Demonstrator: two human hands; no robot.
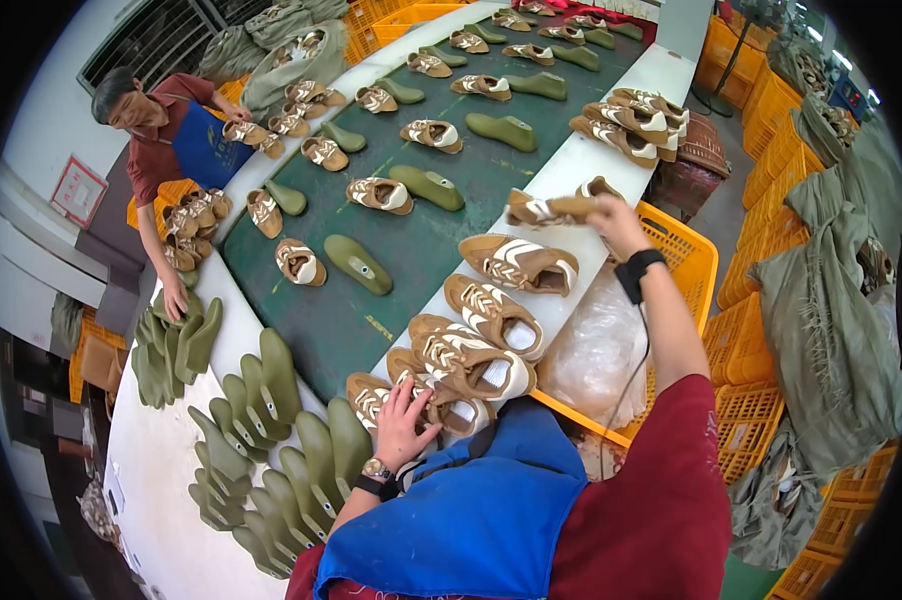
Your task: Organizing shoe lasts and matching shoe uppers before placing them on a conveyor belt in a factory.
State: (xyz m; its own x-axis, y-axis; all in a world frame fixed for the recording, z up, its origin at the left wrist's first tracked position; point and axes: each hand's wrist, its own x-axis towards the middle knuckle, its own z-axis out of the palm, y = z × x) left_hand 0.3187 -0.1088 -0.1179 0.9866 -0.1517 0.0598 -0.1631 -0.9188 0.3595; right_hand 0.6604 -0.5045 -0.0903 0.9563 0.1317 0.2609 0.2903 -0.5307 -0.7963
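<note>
My right hand (619, 230) reaches forward along the right ledge, its fingers closed on a brown sneaker (561, 209) with white stripes. Part of that shoe blurs into another opening behind it. Close to my body, my left hand (403, 425) lies with its fingers spread on a brown-and-white sneaker (461, 415) at the near end of a row. Between my hands, more laced sneakers such as this one (519, 262) stand on the ledge. Green shoe lasts (316, 455) are clustered upright to the left of my left hand.
A green conveyor belt (301, 300) carries sneakers and lasts in rows. Across it, a person in a blue apron (207, 148) touches lasts with one hand and sneakers with the other. A yellow crate (706, 265) holding clear plastic stands at my right; stacked crates (746, 420) line that side.
</note>
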